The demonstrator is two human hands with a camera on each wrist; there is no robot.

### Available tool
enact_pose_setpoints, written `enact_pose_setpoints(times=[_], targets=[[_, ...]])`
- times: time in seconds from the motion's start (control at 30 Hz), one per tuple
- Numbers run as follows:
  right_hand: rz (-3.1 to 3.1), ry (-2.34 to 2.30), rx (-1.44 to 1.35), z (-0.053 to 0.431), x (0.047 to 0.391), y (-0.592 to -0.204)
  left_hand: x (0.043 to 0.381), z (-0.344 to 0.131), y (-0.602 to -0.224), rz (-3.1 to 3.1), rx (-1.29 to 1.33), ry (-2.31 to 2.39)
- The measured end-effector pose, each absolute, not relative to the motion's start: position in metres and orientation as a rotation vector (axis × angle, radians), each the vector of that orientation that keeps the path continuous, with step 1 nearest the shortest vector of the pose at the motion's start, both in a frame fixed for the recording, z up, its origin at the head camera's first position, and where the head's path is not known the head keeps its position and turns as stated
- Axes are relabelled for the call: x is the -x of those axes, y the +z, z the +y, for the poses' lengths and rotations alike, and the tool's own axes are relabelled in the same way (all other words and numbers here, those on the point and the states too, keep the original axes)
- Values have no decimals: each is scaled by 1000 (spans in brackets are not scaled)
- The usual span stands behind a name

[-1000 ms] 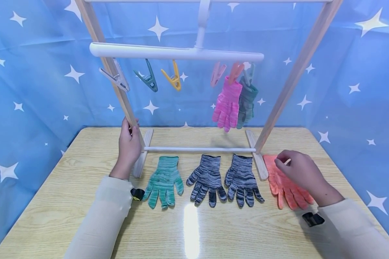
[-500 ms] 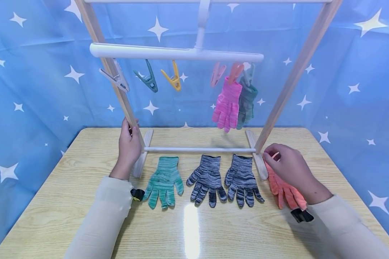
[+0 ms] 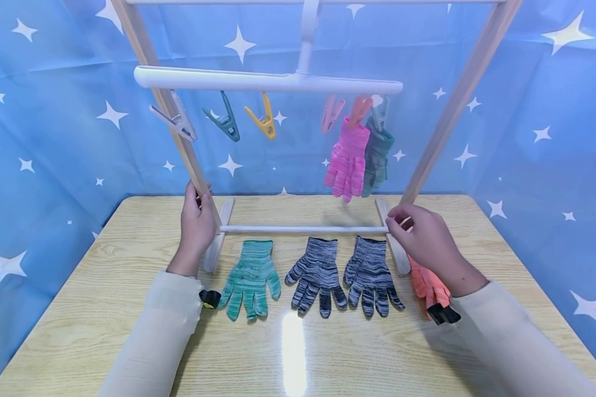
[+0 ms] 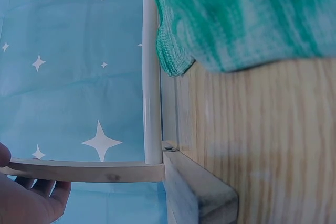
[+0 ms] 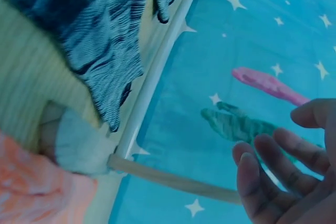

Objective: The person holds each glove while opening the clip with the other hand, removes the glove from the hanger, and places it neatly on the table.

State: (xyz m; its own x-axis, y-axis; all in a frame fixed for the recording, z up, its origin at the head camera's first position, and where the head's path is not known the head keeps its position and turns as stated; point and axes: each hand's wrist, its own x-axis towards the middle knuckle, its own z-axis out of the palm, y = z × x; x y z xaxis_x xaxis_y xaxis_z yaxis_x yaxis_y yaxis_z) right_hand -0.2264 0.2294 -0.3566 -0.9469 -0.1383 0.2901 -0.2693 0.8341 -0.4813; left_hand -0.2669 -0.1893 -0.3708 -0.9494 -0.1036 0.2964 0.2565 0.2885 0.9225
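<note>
In the head view my left hand [image 3: 197,229] grips the left wooden post [image 3: 177,132] of a rack; the left wrist view shows my thumb [image 4: 4,156] on one side of this post and fingers behind. My right hand [image 3: 424,237], loosely curled with nothing in it, hovers by the foot of the right post [image 3: 439,132]. Under that arm lies an orange glove [image 3: 424,281], partly hidden. Two grey-black striped gloves [image 3: 315,273] and a green glove [image 3: 253,275] lie flat in a row on the table. Above hang a pink glove [image 3: 349,157] and a dark green glove [image 3: 377,157], held by clothespins.
A white hanger bar [image 3: 268,81] carries more clothespins, among them a yellow clothespin [image 3: 262,116] and a green clothespin [image 3: 223,118]. Low across the rack runs a white rod [image 3: 303,229]. A blue curtain with white stars [image 3: 54,138] surrounds the wooden table [image 3: 228,353].
My right hand has moved left and away from me, from over the orange glove to the right post's foot. My left hand stays on its post.
</note>
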Motion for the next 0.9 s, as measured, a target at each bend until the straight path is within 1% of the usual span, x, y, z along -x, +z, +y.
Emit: enact_pose_setpoints(times=[0.3, 0.9], targets=[[-2710, 863, -292, 216, 239, -349, 287, -199, -396, -2255, 146, -1676], [-2513, 1128, -285, 182, 271, -336, 287, -201, -399, -2245, 134, -1681]])
